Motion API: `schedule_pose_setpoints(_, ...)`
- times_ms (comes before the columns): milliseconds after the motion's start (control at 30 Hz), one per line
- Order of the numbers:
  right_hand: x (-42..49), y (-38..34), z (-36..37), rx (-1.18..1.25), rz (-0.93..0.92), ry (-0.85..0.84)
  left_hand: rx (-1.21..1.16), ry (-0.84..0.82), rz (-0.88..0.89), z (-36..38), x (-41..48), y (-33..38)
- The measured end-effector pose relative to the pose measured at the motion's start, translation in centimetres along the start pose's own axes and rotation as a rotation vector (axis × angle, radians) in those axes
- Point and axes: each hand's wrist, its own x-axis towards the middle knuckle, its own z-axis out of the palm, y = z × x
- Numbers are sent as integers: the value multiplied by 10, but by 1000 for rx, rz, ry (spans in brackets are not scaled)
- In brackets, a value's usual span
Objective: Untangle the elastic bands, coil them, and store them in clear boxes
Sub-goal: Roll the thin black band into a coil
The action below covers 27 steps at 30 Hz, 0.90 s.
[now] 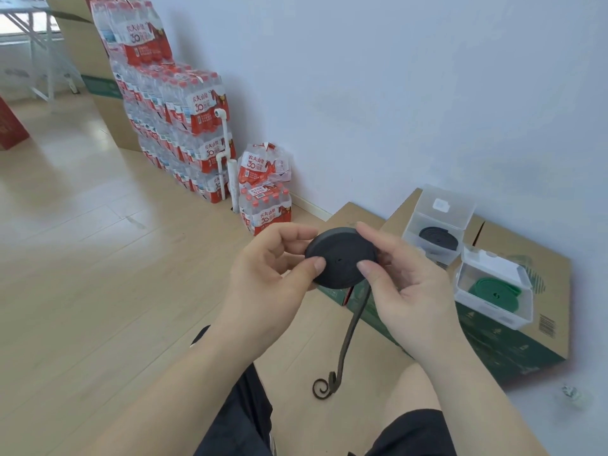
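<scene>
Head view. Pinching black band coil (342, 258) with left hand (263, 284), right hand (411, 291). Keep pressure flat on face; wind hanging tail (353, 322) snug, untwisted, else risks springing loose.

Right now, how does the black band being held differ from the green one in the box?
The black band is wound tight into a flat disc; the green band lies in looser loops. The black band is pinched between the left hand and right hand, a loose tail hanging down; the green band lies in a clear box. Both are flat coiled strips.
</scene>
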Motion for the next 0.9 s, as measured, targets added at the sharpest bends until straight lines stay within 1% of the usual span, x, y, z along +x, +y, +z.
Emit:
schedule_pose_setpoints(33, 0, -1, 0, -22, -22, 7, -2, -15, -6, 0, 0, -1)
schedule_pose_setpoints(67, 1, -1, -1, -63, -50, 4, 55, -28, 2, 0, 0, -2)
schedule_pose_setpoints(100, 2, -2, -2, -121, -89, -15, 165, -42, 31, 0, -1, -2)
schedule_pose_setpoints(167, 7, 0, -4, -245, -182, -83, 407, -60, 141, 0, -4, 0)
schedule_pose_setpoints(233, 11, 1, -5, -314, -233, -131, 511, -98, 259, 0, -4, -2)
schedule_pose_setpoints(267, 12, 0, -6, -314, -217, -128, 526, -110, 295, 0, -4, -1)
schedule_pose_setpoints(333, 13, -3, -6, -228, -91, -84, 475, -87, 272, 2, -4, 2)
schedule_pose_setpoints(400, 11, -4, -5, -87, 35, -16, 320, -31, 165, 3, -1, 5)
schedule_pose_setpoints(500, 5, -3, -2, 29, 66, 21, 86, 29, 89, 4, 1, 5)
schedule_pose_setpoints(567, 4, -2, 0, 37, 37, 30, 43, 40, 75, 5, 3, 3)
schedule_pose_setpoints(600, 4, -1, -1, 2, 16, 28, 94, 35, 79, 5, 3, 1)
schedule_pose_setpoints(667, 8, -2, -4, -157, -85, 11, 322, 11, 130, 5, 4, -2)
schedule_pose_setpoints(700, 11, -2, -7, -242, -147, -3, 427, 4, 176, 5, 4, -4)
schedule_pose_setpoints(767, 18, -4, -13, -345, -221, -42, 542, -26, 272, 6, 5, -4)
schedule_pose_setpoints(833, 24, -7, -17, -402, -240, -86, 641, -77, 397, 9, 8, 0)
schedule_pose_setpoints(867, 26, -8, -18, -410, -225, -87, 674, -105, 446, 12, 10, 3)
schedule_pose_setpoints(900, 27, -9, -19, -390, -181, -67, 665, -116, 458, 15, 11, 6)
